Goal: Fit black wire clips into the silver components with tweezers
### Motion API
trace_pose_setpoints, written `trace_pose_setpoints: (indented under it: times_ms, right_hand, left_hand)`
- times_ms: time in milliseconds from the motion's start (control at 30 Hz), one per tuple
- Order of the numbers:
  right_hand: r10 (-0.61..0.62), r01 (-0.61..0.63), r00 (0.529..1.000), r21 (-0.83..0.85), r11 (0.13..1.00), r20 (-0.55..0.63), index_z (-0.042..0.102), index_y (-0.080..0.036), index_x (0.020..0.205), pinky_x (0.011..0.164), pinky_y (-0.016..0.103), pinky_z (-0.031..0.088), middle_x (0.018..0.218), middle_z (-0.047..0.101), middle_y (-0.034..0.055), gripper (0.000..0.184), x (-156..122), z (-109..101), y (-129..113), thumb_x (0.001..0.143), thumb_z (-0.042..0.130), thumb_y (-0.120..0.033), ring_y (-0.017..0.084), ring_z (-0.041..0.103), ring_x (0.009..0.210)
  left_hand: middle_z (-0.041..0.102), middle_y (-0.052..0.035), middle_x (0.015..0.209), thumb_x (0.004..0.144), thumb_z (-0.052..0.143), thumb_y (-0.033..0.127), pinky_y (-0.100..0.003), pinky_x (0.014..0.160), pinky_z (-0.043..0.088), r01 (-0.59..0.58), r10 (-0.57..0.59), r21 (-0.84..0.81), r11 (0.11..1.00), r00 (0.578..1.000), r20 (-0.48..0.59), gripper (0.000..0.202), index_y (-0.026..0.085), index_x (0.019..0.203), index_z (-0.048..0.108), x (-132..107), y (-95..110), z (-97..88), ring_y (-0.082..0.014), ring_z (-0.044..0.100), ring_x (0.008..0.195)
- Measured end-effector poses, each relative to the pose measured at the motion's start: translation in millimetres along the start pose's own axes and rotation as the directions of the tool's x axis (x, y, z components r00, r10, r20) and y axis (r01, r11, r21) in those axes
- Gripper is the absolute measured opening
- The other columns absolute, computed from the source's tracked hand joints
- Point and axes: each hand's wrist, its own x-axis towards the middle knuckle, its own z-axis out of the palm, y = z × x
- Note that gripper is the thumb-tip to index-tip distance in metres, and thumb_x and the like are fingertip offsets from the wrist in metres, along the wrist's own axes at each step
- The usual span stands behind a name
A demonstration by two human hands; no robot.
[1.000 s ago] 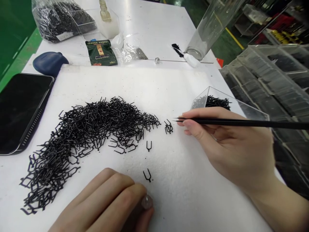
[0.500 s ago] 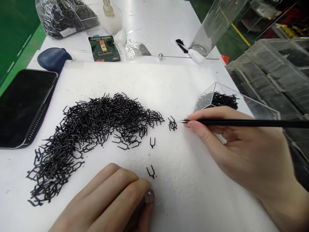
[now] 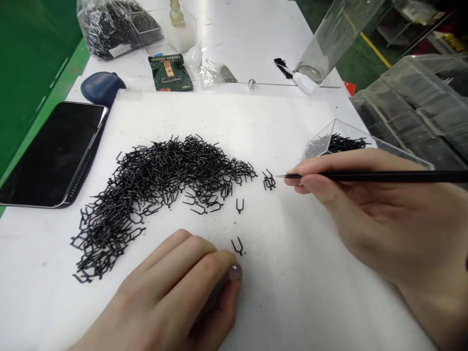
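My right hand grips black fine-pointed tweezers, their tips aimed left. Just beyond those tips lies a small cluster of black fork-shaped pieces, apart from the large curved pile of the same pieces. My left hand rests on the white foam sheet with fingers curled, thumb and forefinger pinching a small shiny, see-through round piece. Two single fork-shaped pieces, one nearer and one farther, lie above the left fingertips. The lower part of the round piece is hidden.
A clear tray with black pieces stands behind my right hand. A phone and a blue pouch lie left. Farther back are a green packet, a bagged black bundle and a clear cylinder.
The whole view has shifted, so things appear farther right and slightly higher. The tweezers' tips look closer together than before. Both hands keep their holds, and the pieces lie as they did.
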Motion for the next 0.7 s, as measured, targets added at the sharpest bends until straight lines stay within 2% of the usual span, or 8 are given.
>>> trace_pose_setpoints:
  times_ms: [67,133,233,300,433,500,533,700]
  right_hand:
    - [0.011,-0.019,0.998,0.125,0.992,0.063,0.089,-0.034,0.111,0.08,0.033,0.08,0.108,0.095,-0.0033,0.021,-4,1,-4,0.105,0.087,-0.014,0.022,0.092,0.089]
    - [-0.016,-0.036,0.979,0.252,0.967,0.202,0.087,-0.034,0.109,0.078,0.03,0.08,0.104,0.095,-0.0041,0.019,-6,3,-8,0.107,0.086,-0.014,0.021,0.094,0.089]
    - [-0.091,-0.06,0.921,0.368,0.928,0.379,0.084,-0.032,0.106,0.081,0.023,0.079,0.1,0.095,-0.006,0.016,-5,7,-10,0.107,0.087,-0.017,0.018,0.095,0.091]
    - [-0.124,-0.067,0.888,0.391,0.918,0.442,0.083,-0.031,0.107,0.084,0.021,0.079,0.103,0.095,-0.006,0.016,-5,8,-10,0.109,0.086,-0.016,0.017,0.095,0.093]
    - [-0.194,0.014,0.865,0.364,0.931,0.462,0.085,-0.031,0.109,0.079,0.023,0.079,0.103,0.095,-0.0038,0.014,-7,7,-8,0.11,0.085,-0.017,0.019,0.095,0.091]
    - [-0.227,0.063,0.864,0.351,0.934,0.45,0.087,-0.031,0.109,0.077,0.026,0.08,0.102,0.095,-0.003,0.014,-8,6,-7,0.109,0.085,-0.017,0.021,0.095,0.088]
    - [-0.24,0.079,0.863,0.35,0.934,0.445,0.088,-0.032,0.109,0.076,0.027,0.08,0.101,0.096,-0.0029,0.016,-9,7,-7,0.108,0.085,-0.016,0.021,0.095,0.087]
    - [-0.258,0.078,0.859,0.385,0.92,0.443,0.087,-0.031,0.108,0.081,0.027,0.081,0.104,0.097,-0.0023,0.022,-10,9,-6,0.106,0.083,-0.01,0.021,0.095,0.089]
  left_hand:
    - [0.079,-0.0007,0.097,0.118,0.065,0.011,-0.028,0.073,0.063,-0.015,0.016,0.046,0.999,1.0,-0.02,0.018,0.025,0.123,0.075,0,2,0.0,-0.0163,0.076,0.082]
    - [0.079,-0.0007,0.097,0.121,0.063,0.012,-0.027,0.076,0.064,-0.022,0.025,0.077,0.997,0.999,-0.031,0.018,0.023,0.121,0.077,0,2,-0.8,-0.0155,0.075,0.083]
    - [0.078,-0.0008,0.094,0.121,0.064,0.013,-0.027,0.078,0.063,-0.006,0.005,0.109,0.994,1.0,0.013,0.021,0.02,0.109,0.08,2,3,-2.2,-0.0153,0.074,0.083]
    - [0.079,-0.0008,0.092,0.121,0.064,0.013,-0.028,0.078,0.063,-0.005,0.004,0.114,0.993,1.0,0.01,0.024,0.019,0.105,0.081,3,3,-2.6,-0.0156,0.074,0.082]
    - [0.08,-0.0005,0.092,0.121,0.066,0.013,-0.03,0.081,0.064,-0.016,0.01,0.138,0.99,0.999,0.041,0.023,0.017,0.106,0.084,5,4,-2.4,-0.0161,0.074,0.082]
    - [0.079,-0.0001,0.088,0.123,0.064,0.015,-0.031,0.081,0.064,-0.052,0.055,0.146,0.988,0.998,-0.016,0.028,0.016,0.102,0.083,6,5,-1.9,-0.0166,0.072,0.079]
    - [0.08,-0.0008,0.091,0.122,0.065,0.015,-0.031,0.081,0.064,-0.045,0.042,0.15,0.988,0.999,0.023,0.028,0.016,0.102,0.083,7,5,-1.6,-0.017,0.074,0.082]
    - [0.08,-0.0022,0.091,0.122,0.064,0.016,-0.033,0.081,0.066,-0.041,0.034,0.172,0.984,0.998,0.045,0.028,0.016,0.101,0.083,10,5,-2.2,-0.0184,0.074,0.083]
